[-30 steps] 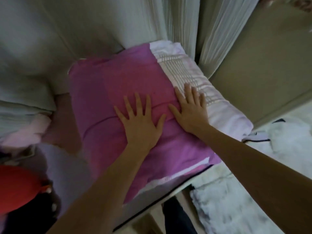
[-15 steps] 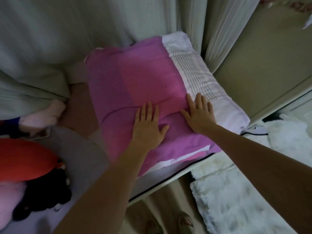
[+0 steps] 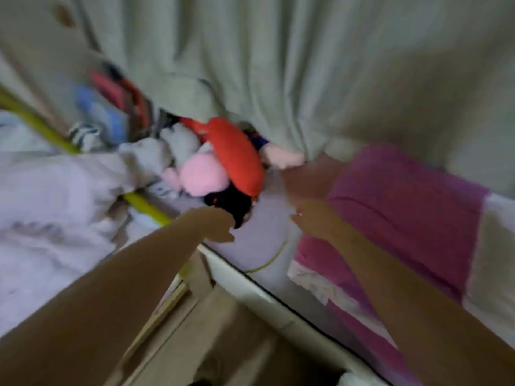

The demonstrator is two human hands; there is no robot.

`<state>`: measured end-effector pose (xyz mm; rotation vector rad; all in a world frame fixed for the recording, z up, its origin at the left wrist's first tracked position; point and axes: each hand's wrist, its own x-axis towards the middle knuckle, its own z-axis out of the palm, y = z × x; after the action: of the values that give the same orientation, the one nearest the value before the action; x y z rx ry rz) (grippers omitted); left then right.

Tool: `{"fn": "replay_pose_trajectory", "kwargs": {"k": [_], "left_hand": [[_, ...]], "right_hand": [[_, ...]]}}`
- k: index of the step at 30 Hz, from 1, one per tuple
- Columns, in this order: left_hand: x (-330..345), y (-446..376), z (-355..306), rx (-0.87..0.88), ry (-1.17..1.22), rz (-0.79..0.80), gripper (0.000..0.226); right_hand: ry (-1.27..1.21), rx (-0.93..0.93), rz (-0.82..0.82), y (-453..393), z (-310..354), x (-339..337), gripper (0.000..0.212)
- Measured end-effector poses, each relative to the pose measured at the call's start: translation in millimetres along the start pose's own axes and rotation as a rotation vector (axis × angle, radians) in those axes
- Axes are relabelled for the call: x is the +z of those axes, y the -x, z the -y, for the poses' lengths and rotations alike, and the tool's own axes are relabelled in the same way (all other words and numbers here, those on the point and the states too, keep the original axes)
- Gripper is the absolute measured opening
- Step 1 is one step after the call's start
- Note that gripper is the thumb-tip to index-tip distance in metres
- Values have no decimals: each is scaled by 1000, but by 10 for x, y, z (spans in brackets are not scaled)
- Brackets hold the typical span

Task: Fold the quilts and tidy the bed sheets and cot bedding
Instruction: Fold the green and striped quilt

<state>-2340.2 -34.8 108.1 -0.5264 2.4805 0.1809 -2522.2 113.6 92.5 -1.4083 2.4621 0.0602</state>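
The head view is badly blurred by motion. The folded purple-pink quilt with a white end panel [image 3: 398, 218] lies at the right on the pale lilac bed sheet [image 3: 264, 232], under the hanging grey-green curtain [image 3: 278, 79]. The left hand [image 3: 214, 224] reaches over the sheet near a pile of soft toys: a red plush [image 3: 237, 162], a pink plush ball [image 3: 200, 176] and a black plush [image 3: 228, 201]. The right hand [image 3: 315, 215] hovers just beside the quilt's left edge. Whether either hand grasps anything, I cannot tell. A crumpled pale lilac quilt [image 3: 50, 196] lies at the left.
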Motion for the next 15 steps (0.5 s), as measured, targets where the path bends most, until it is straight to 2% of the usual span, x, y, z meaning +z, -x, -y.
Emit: {"fn": "replay_pose_trajectory", "kwargs": {"k": [2, 6, 8, 10, 12, 15], "left_hand": [[120, 331, 307, -102, 83, -41, 50], [766, 1850, 1171, -474, 248, -138, 50], [1171, 2621, 1470, -641, 318, -155, 50], [1444, 3179, 1627, -769, 385, -171, 50], [1974, 4152, 1706, -961, 467, -155, 49], [2615, 5239, 1647, -1150, 545, -149, 45]], "right_hand": [[0, -134, -5, -169, 492, -146, 29], [62, -552, 91, -95, 2399, -145, 21], [103, -722, 106, 155, 3265, -58, 26], [144, -839, 129, 353, 3820, -32, 25], [205, -1012, 166, 817, 4723, 93, 25], [249, -1189, 172, 1455, 5703, 262, 28]]}}
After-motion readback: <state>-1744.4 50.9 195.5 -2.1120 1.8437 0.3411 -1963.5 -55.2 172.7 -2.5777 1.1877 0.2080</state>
